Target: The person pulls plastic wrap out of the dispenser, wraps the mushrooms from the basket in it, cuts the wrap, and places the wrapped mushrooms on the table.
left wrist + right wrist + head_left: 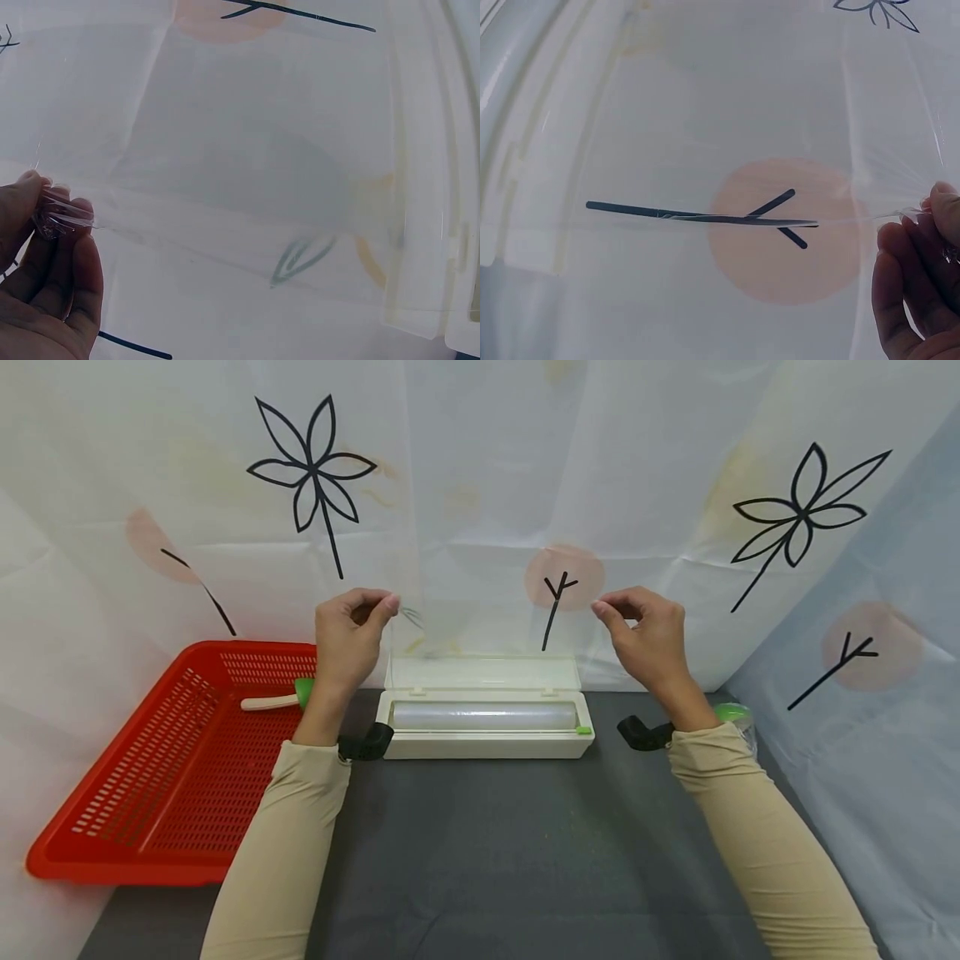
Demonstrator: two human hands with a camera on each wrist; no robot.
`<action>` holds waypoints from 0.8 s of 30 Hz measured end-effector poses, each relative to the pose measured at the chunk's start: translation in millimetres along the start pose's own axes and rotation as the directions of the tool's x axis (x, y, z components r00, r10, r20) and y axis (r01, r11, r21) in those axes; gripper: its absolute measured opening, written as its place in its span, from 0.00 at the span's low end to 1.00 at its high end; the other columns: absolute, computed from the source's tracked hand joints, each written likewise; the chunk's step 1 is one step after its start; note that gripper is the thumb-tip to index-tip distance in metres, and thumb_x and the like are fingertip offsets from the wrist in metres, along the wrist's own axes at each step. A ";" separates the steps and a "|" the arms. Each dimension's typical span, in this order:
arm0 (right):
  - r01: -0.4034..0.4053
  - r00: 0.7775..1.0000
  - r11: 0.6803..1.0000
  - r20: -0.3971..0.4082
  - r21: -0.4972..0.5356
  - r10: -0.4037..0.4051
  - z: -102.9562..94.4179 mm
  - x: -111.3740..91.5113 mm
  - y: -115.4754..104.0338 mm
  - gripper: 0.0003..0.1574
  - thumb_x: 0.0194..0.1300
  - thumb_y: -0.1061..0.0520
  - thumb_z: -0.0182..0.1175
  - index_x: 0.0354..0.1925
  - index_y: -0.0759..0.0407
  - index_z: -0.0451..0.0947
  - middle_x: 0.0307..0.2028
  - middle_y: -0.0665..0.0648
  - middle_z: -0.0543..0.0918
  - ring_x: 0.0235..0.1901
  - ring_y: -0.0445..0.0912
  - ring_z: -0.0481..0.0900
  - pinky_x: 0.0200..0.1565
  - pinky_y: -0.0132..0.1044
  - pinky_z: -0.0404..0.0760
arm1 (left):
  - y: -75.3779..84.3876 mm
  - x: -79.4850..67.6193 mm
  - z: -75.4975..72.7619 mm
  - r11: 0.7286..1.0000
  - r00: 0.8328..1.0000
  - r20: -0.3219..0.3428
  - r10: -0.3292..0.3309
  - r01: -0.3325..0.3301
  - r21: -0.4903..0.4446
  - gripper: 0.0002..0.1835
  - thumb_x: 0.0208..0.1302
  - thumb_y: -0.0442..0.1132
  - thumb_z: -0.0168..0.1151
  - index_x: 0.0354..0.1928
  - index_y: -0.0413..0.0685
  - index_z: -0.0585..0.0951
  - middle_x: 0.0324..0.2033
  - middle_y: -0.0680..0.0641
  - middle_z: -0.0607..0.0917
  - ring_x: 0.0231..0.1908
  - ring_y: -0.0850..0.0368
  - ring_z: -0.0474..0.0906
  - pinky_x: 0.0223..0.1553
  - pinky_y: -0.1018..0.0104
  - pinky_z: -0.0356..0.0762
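Between my raised hands stretches a sheet of clear plastic wrap (247, 150), nearly invisible in the head view. My left hand (351, 631) pinches one corner, bunched between thumb and fingers in the left wrist view. The other corner is pinched by my right hand (647, 633), its film gathered at the fingertips in the right wrist view. Below and between both hands, the white cling film box (480, 747) stands on the table with its lid (483, 672) tipped up at the back. Inside lies the film roll (483, 717); a green cutter slider (582, 730) sits at the box's right end.
At left, a red basket (195, 760) holds a green-headed tool with a cream handle (270, 702). Behind my right wrist is a clear container with a green lid (733, 712). White cloth with printed flowers (480, 485) hangs behind the dark grey table (517, 860).
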State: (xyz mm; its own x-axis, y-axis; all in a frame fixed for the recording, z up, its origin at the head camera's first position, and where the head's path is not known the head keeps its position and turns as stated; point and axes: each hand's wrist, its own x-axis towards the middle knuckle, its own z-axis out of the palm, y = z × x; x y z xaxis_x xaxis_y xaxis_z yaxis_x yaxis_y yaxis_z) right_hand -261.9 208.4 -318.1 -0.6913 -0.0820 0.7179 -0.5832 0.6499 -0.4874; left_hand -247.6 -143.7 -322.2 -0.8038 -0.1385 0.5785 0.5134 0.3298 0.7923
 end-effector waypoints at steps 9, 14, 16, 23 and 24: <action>0.014 0.998 0.999 -0.060 0.045 -0.011 -7.0 2.2 -10.0 0.08 0.65 0.64 0.69 0.39 0.72 0.86 0.36 0.66 0.87 0.35 0.24 0.76 0.38 0.22 0.71 | 10.8 -0.2 -1.5 0.999 0.999 -0.020 0.035 -0.036 -0.031 0.09 0.70 0.30 0.64 0.42 0.27 0.85 0.36 0.33 0.87 0.35 0.63 0.82 0.42 0.74 0.77; 0.034 0.997 0.997 -0.075 0.068 -0.029 -11.3 3.4 -14.5 0.09 0.65 0.65 0.69 0.39 0.73 0.85 0.35 0.66 0.87 0.35 0.22 0.76 0.40 0.23 0.72 | 17.5 0.1 -3.4 0.997 0.997 -0.036 0.062 -0.064 -0.037 0.08 0.69 0.29 0.65 0.41 0.26 0.85 0.35 0.34 0.87 0.34 0.64 0.82 0.41 0.74 0.77; 0.044 0.996 0.996 -0.080 0.079 -0.037 -13.3 3.6 -16.2 0.09 0.65 0.65 0.69 0.38 0.73 0.86 0.35 0.66 0.87 0.35 0.23 0.76 0.41 0.23 0.72 | 19.7 0.6 -4.3 0.997 0.997 -0.037 0.070 -0.072 -0.041 0.09 0.69 0.30 0.65 0.41 0.26 0.85 0.35 0.34 0.86 0.33 0.62 0.82 0.41 0.73 0.77; 0.078 0.993 0.991 -0.098 0.111 -0.067 -21.4 2.6 -28.2 0.06 0.66 0.66 0.68 0.37 0.72 0.86 0.34 0.64 0.87 0.36 0.32 0.82 0.45 0.25 0.76 | 25.9 1.7 -7.9 0.992 0.994 -0.056 0.097 -0.101 -0.070 0.09 0.69 0.29 0.65 0.41 0.25 0.85 0.34 0.36 0.86 0.33 0.63 0.81 0.43 0.72 0.78; 0.083 0.992 0.990 -0.101 0.114 -0.071 -22.5 2.3 -30.3 0.05 0.66 0.67 0.68 0.37 0.72 0.86 0.34 0.63 0.87 0.36 0.36 0.83 0.46 0.26 0.76 | 26.5 1.7 -8.4 0.992 0.993 -0.060 0.102 -0.106 -0.075 0.08 0.69 0.29 0.65 0.41 0.25 0.85 0.34 0.37 0.86 0.32 0.63 0.81 0.42 0.72 0.78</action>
State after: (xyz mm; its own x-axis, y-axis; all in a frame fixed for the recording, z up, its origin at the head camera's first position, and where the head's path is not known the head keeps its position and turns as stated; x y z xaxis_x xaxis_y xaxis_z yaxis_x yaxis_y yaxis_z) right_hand -236.3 205.6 -290.4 -0.6013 -0.0510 0.7974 -0.6831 0.5505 -0.4799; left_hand -232.9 -143.0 -298.6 -0.7281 -0.1596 0.6667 0.6168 0.2718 0.7387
